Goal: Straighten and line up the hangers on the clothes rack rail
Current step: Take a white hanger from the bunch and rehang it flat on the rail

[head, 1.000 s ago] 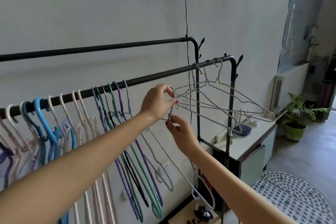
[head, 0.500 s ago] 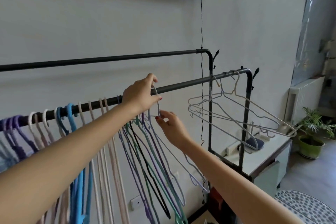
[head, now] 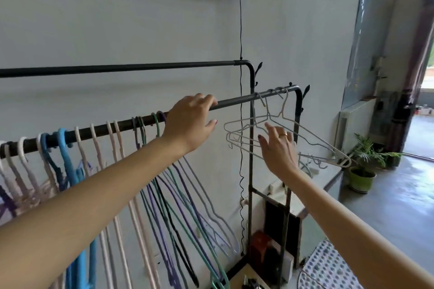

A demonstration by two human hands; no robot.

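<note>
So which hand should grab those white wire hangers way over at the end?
The right hand, probably. It is open and reaching right in front of the white wire hangers. The left hand rests on the black metal rail, farther from them.

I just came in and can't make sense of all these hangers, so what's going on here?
A person is tidying hangers on the front rail of a black clothes rack. The left hand rests over the rail beside the bunch of coloured hangers at the left. The right hand, fingers spread and holding nothing, reaches toward the white wire hangers, which hang askew at the rail's right end, apart from the rest.
</note>
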